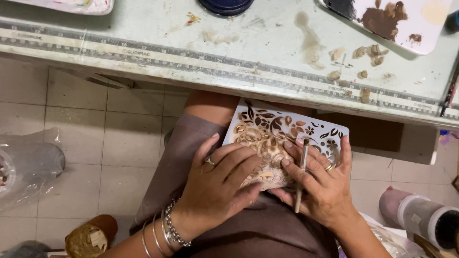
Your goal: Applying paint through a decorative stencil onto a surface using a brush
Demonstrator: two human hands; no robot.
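A left hand (pixel 217 184) presses flat, fingers spread, on a leaf-pattern stencil (pixel 282 141); at 3 o'clock, the right hand (pixel 320 184) pinches a brush (pixel 301 177). Loosened pressure could smear paint.

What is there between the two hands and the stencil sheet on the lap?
Nothing visible is. The left hand lies flat on the cut-out stencil, fingers spread over its lower left part. The right hand rests on its lower right part and also holds a thin brush between its fingers.
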